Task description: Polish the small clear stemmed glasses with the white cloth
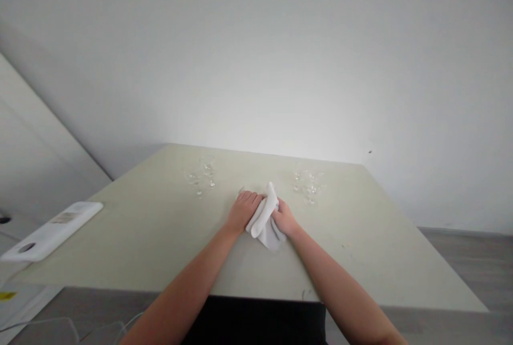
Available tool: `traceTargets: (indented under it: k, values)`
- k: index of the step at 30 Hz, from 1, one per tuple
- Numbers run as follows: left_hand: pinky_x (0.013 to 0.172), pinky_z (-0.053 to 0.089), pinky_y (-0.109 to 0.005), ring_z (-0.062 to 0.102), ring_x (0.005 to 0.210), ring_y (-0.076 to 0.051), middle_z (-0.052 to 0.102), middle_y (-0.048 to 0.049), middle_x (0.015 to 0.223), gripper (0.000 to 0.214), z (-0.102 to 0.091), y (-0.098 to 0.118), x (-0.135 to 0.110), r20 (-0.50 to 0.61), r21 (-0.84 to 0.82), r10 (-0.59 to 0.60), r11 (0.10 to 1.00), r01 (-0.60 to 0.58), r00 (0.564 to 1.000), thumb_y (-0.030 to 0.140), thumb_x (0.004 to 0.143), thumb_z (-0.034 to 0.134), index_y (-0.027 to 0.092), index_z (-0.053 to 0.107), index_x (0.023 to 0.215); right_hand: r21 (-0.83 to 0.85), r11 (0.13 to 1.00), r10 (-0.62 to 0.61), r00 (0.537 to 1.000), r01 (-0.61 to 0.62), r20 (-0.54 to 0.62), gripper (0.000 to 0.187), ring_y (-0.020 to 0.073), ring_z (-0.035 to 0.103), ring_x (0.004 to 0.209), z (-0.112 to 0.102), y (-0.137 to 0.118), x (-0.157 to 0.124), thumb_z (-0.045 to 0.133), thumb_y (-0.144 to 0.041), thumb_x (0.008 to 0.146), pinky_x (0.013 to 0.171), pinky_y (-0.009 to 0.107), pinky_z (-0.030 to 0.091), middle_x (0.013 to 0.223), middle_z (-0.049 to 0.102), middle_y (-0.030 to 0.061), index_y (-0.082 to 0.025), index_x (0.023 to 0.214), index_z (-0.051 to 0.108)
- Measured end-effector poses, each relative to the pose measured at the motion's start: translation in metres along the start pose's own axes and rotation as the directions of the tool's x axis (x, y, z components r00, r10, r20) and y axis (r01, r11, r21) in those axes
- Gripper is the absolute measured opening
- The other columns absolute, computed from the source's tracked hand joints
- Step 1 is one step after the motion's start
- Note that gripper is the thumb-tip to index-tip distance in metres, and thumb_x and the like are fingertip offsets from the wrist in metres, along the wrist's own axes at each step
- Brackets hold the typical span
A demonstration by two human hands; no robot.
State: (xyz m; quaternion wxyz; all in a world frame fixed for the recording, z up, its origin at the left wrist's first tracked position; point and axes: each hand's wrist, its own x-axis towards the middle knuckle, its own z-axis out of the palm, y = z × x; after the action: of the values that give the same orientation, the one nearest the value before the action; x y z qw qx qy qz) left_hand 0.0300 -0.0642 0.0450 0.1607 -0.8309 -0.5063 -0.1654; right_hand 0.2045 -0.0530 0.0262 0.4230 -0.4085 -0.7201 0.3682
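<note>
Over the middle of the table, my left hand (pixel 245 210) is closed, its fingers wrapped round a clear glass (pixel 241 190). Only a small bit of that glass shows beyond the knuckles; the rest is hidden by the hand and the cloth. My right hand (pixel 287 218) grips a white cloth (pixel 263 220), which is bunched between both hands and hangs down toward me. Beyond my left hand stands a group of several clear glasses (pixel 207 170). Another group of clear glasses (pixel 309 182) is on the far right side; their outlines are faint.
The pale green table (pixel 160 238) reaches back to a white wall (pixel 264 67). On its left edge lies a white power-strip-like object (pixel 56 232) with a dark round opening. Thin cables (pixel 72 323) hang below the left side. Small marks (pixel 345 245) dot the tabletop at right.
</note>
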Motion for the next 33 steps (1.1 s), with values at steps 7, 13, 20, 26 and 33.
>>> traceTargets:
  k: [7, 13, 20, 26, 33]
  values:
    - [0.092, 0.043, -0.039, 0.061, 0.096, -0.023, 0.067, -0.0093, 0.099, 0.020, 0.003, -0.002, -0.005, 0.071, -0.112, -0.059, 0.991, 0.066, 0.996, 0.021, 0.093, 0.051, 0.017, 0.061, 0.110, -0.199, 0.943, -0.258, 0.964, 0.267, 0.070, 0.050, 0.0270, 0.057, 0.112, 0.003, -0.006, -0.006, 0.070, -0.022, 0.069, 0.100, 0.041, 0.047, 0.122, 0.058, 0.0126, -0.020, 0.118, 0.059]
    - [0.093, 0.046, -0.040, 0.061, 0.102, -0.026, 0.067, -0.0121, 0.103, 0.023, 0.005, 0.002, -0.002, 0.024, -0.083, 0.011, 0.996, -0.009, 1.000, 0.018, 0.092, 0.050, 0.017, 0.063, 0.112, 0.300, 0.934, 0.200, 0.980, -0.195, 0.016, 0.034, 0.0226, 0.064, 0.082, 0.008, 0.007, 0.001, 0.049, -0.045, 0.088, 0.079, 0.038, 0.054, 0.086, 0.068, 0.0071, -0.015, 0.095, 0.062]
    - [0.087, 0.049, -0.034, 0.067, 0.092, -0.022, 0.072, -0.0076, 0.097, 0.019, 0.007, 0.000, -0.003, 0.204, -0.135, -0.076, 0.985, 0.104, 0.976, 0.021, 0.090, 0.056, 0.018, 0.063, 0.108, -0.136, 0.967, -0.210, 0.977, 0.215, 0.046, 0.048, 0.0248, 0.059, 0.109, 0.000, -0.005, -0.004, 0.073, -0.026, 0.070, 0.099, 0.042, 0.048, 0.117, 0.061, 0.0096, -0.021, 0.115, 0.060]
    - [0.096, 0.047, -0.037, 0.063, 0.110, -0.026, 0.069, -0.0124, 0.114, 0.026, 0.001, 0.001, -0.005, 0.104, -0.084, -0.110, 0.989, 0.119, 0.988, 0.017, 0.092, 0.050, 0.018, 0.060, 0.115, 0.092, 0.996, 0.021, 1.000, -0.020, -0.008, 0.027, 0.0244, 0.063, 0.092, 0.005, -0.010, -0.003, 0.059, -0.026, 0.078, 0.087, 0.041, 0.053, 0.096, 0.068, 0.0067, -0.017, 0.104, 0.061]
    - [0.077, 0.051, -0.030, 0.070, 0.087, -0.021, 0.073, -0.0101, 0.099, 0.029, 0.005, 0.001, -0.005, 0.243, -0.077, -0.172, 0.978, 0.195, 0.955, 0.012, 0.092, 0.047, 0.017, 0.059, 0.118, -0.144, 0.971, -0.182, 0.981, 0.190, 0.068, 0.043, 0.0262, 0.060, 0.103, 0.001, -0.006, -0.005, 0.067, -0.021, 0.071, 0.094, 0.042, 0.050, 0.112, 0.064, 0.0102, -0.019, 0.114, 0.059]
